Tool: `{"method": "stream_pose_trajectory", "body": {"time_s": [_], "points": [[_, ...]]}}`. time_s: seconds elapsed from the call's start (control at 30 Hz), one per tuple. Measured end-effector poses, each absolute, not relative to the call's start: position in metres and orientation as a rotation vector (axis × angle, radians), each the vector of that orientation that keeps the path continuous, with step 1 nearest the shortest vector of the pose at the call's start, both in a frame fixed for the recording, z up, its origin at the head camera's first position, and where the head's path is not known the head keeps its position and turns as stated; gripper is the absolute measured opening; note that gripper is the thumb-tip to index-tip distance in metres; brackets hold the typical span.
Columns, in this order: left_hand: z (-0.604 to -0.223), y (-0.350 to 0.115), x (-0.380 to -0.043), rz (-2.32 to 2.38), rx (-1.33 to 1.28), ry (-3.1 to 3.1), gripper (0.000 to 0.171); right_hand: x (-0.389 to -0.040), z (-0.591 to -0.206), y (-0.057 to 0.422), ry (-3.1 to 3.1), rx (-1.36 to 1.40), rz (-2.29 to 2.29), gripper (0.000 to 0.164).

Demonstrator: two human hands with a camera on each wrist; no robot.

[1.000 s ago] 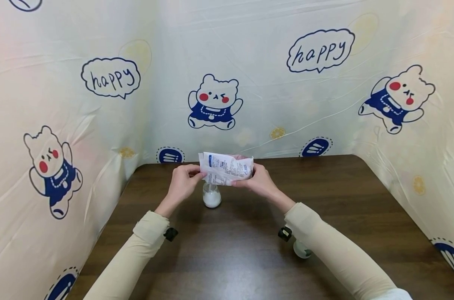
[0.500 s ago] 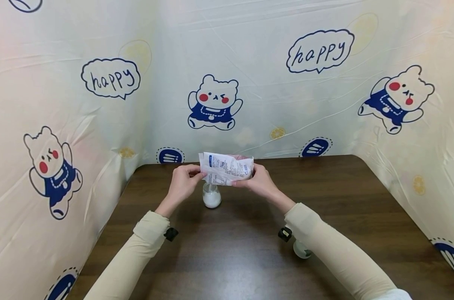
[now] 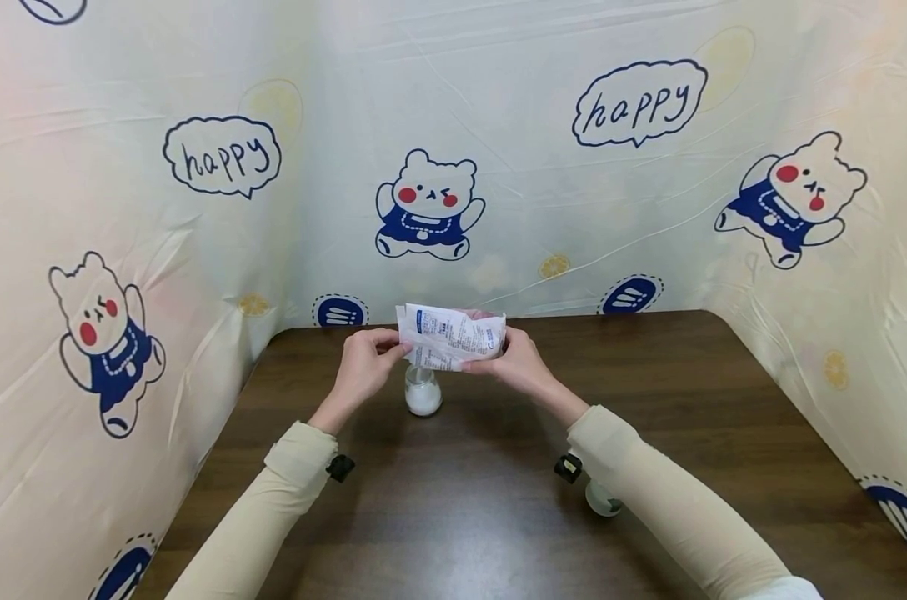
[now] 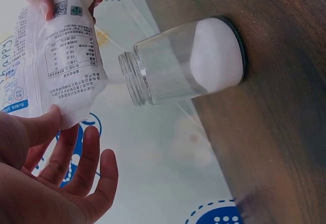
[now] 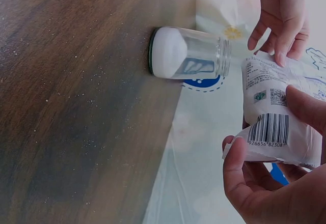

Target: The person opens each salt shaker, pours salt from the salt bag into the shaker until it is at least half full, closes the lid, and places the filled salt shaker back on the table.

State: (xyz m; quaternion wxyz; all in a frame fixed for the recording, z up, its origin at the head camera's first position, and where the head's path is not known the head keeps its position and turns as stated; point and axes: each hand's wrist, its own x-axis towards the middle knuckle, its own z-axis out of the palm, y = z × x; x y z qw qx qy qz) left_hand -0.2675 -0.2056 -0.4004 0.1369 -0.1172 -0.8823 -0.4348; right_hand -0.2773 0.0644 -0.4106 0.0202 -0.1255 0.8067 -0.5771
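Both hands hold a white printed paper packet (image 3: 453, 337) above a small glass jar. My left hand (image 3: 362, 367) pinches the packet's left end between thumb and forefinger; its other fingers are spread in the left wrist view. With curled fingers and thumb, my right hand (image 3: 519, 358) grips the other end, beside the barcode. The glass jar (image 4: 170, 56) stands upright on the table, its threaded mouth uncovered just below the packet's torn edge. White powder (image 4: 218, 55) fills its lower part with a sloped top. A faint pale streak shows between packet and mouth.
Fine white grains lie scattered over the dark wooden table (image 5: 86, 122). A second small glass container (image 3: 602, 498) stands near my right forearm, partly hidden by the sleeve. A printed curtain (image 3: 513, 183) hangs behind the table and along both sides.
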Motion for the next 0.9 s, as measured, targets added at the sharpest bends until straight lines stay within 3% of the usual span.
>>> {"method": "stream_pose_trajectory", "body": {"time_s": [0.9], "points": [[-0.4017, -0.2047, -0.2691, -1.264, -0.347, -2.558, 0.014, -0.278, -0.412, 0.0677, 2.48, -0.444, -1.789, 0.052]]}}
